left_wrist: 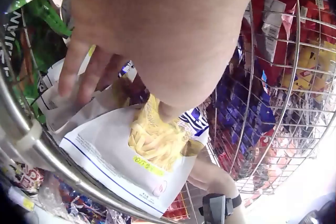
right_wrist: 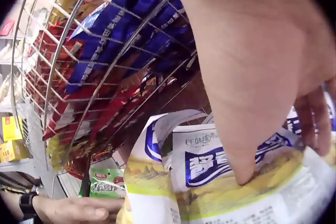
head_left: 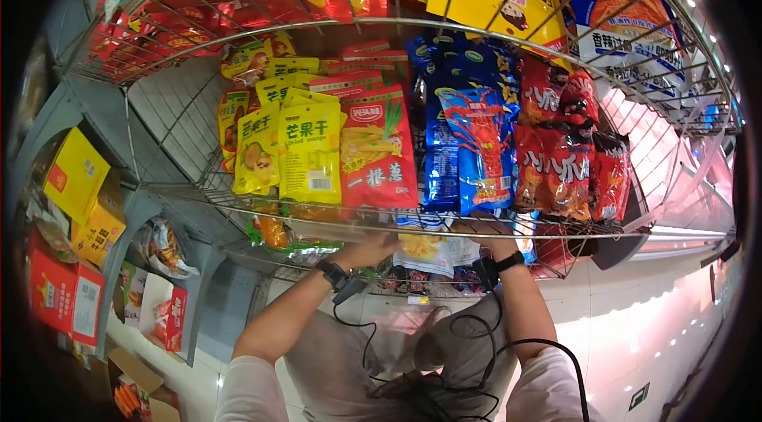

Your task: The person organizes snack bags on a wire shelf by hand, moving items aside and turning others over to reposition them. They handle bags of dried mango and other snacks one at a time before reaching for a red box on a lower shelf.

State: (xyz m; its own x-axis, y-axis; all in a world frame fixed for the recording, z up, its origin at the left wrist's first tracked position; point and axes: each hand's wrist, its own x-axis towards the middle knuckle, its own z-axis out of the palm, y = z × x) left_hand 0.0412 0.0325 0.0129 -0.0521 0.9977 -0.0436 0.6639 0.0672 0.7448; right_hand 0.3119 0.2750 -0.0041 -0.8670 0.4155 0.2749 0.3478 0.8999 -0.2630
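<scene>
A white snack bag [left_wrist: 115, 155] with a picture of pale yellow strips and blue lettering stands on the lower wire shelf, among similar white bags. My left hand [left_wrist: 157, 29] grips it, thumb over the printed front and fingers reaching behind its edge. In the right wrist view, my right hand [right_wrist: 257, 66] has its thumb on the front of a white-and-yellow bag [right_wrist: 210, 187] and its fingers at the far side, partly hidden. From the head view, both hands reach under the middle shelf's front rail, around the bag [head_left: 429, 247].
The wire shelf above [head_left: 373, 220] holds yellow dried mango bags [head_left: 309, 152], red packets [head_left: 377, 144] and blue packets [head_left: 484, 152]. A green packet [right_wrist: 105, 182] lies near the left hand. Boxed goods [head_left: 67, 295] stand at left. A black cable [head_left: 548, 343] hangs by the right arm.
</scene>
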